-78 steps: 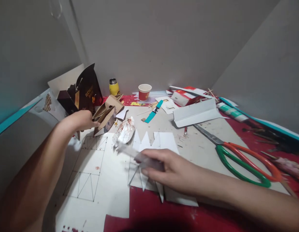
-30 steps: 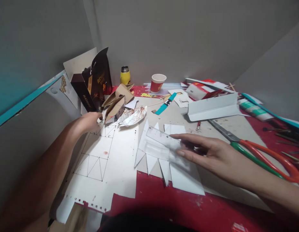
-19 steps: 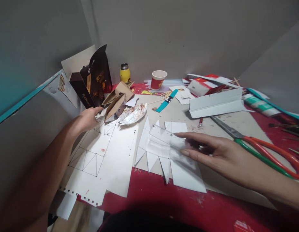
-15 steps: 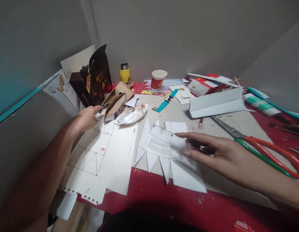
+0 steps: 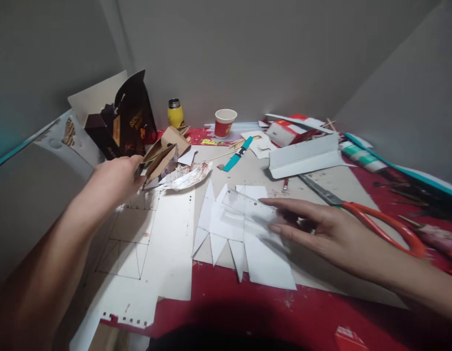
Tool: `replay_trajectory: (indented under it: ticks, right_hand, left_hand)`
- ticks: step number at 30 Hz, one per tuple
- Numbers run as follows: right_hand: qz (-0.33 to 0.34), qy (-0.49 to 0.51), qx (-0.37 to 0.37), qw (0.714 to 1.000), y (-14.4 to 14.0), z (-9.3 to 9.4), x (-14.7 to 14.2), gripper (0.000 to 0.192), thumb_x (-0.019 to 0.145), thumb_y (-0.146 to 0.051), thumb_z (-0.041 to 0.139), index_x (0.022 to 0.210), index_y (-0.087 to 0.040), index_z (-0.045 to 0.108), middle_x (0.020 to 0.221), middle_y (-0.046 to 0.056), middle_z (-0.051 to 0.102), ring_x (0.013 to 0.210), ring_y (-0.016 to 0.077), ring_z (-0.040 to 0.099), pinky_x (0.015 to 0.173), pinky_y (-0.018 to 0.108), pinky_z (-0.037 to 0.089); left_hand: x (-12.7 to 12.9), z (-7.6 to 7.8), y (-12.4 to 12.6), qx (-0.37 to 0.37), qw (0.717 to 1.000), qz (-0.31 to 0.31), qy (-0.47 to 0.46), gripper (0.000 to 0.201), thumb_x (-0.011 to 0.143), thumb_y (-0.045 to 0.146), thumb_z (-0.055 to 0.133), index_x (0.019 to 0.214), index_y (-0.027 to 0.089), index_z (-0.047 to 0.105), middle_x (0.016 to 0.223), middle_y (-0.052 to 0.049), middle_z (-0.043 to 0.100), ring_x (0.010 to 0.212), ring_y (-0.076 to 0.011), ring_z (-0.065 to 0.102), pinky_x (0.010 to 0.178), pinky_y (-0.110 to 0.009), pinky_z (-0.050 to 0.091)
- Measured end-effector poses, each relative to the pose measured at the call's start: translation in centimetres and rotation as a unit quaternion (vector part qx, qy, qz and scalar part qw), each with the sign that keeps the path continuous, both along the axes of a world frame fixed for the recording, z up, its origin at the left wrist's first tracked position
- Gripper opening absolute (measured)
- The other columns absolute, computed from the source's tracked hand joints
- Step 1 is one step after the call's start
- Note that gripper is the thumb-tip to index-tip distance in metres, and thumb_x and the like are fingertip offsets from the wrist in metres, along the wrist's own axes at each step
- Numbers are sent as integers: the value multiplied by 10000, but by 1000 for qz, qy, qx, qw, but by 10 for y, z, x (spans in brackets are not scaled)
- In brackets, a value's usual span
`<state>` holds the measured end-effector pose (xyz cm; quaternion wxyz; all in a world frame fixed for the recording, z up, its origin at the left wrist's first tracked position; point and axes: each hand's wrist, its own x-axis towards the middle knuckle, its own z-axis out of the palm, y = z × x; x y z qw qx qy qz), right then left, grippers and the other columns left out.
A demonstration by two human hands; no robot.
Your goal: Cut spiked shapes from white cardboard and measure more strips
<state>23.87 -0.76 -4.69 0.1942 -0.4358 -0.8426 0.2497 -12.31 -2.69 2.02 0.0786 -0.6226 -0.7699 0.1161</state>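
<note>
On the white cut-out sheet (image 5: 244, 243) lies a clear ruler (image 5: 249, 207), its long axis running from upper left to lower right; the right hand (image 5: 321, 234), fingers spread flat, presses its near end. Leftward, the left hand (image 5: 114, 178) pinches a thin dark tool (image 5: 140, 169) beside the brown cardboard box (image 5: 162, 156).

I count two hands; my left hand (image 5: 114, 178) beside the paper cup's side of the clutter, my right hand (image 5: 323, 231) nearer me than the paper cup (image 5: 225, 122); one such cup; one yellow bottle (image 5: 175, 113) just left of it; one pair of scissors (image 5: 361, 217) right of it; one clear ruler (image 5: 253, 209); one teal strip (image 5: 238, 154) just in front of the cup; one dark brown box (image 5: 127, 124) left of the cup.
</note>
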Motion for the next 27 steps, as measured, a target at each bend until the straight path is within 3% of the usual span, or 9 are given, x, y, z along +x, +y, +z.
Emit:
replay_trajectory:
  ticks: [2,4,7,10,15,19,23,27]
  right_hand:
    - [-3,-8,-19,1000,1,2,5,468,863,-469,569,1263,-232,619,1216,104,681,1020,300,667,798,421,572]
    - [-16,-4,-18,1000,2,4,10,474,867,-449,572,1279,-218,606,1251,108,661,1074,303,643,848,428,552]
    - [-46,12,-4,999,4,8,16,438,865,-407,569,1248,-203,623,1209,101,682,994,271,665,799,382,559]
    - [-62,22,-5,998,5,7,21,436,867,-394,571,1253,-196,620,1172,86,694,931,233,666,804,354,550]
    - [-68,43,-35,996,9,-4,26,457,863,-395,573,1265,-183,613,1125,84,691,872,205,645,788,339,533]
    - [-72,47,-45,995,12,-9,28,461,855,-374,569,1262,-164,618,934,65,695,738,186,610,677,319,520]
    - [-62,43,-30,997,15,-10,34,456,855,-357,570,1264,-161,618,871,60,687,720,183,601,657,307,507]
    - [-32,-4,-12,999,17,-11,39,433,868,-323,572,1276,-186,611,1005,87,704,816,200,637,743,325,510]
  left_hand:
    - [29,4,-5,8,998,-45,-39,458,885,453,428,1264,232,561,991,-99,740,850,-308,691,699,-363,498]
    - [62,-1,-12,-13,989,-114,-88,435,883,443,452,1248,244,579,1048,-90,732,888,-287,687,739,-349,503]
    - [105,-22,-22,-74,961,-232,-133,506,887,450,469,1317,195,548,1275,-150,638,1101,-319,620,879,-386,498]
    - [125,-46,-21,-86,961,-241,-109,695,876,509,488,1453,134,390,1379,-244,524,1166,-394,572,864,-467,514]
    - [119,-70,7,-42,957,-219,-186,646,867,288,526,1470,135,351,1373,-225,495,1115,-349,601,877,-448,513]
    - [110,-73,19,-16,933,-220,-285,654,811,125,479,1454,188,378,1362,-143,507,1046,-235,619,909,-358,498]
    - [95,-52,20,15,911,-187,-367,600,810,263,499,1407,263,441,1310,-84,571,824,-188,644,783,-337,540]
    - [63,-23,24,34,936,-144,-319,573,799,398,501,1366,322,474,1260,-48,624,821,-230,660,696,-371,563]
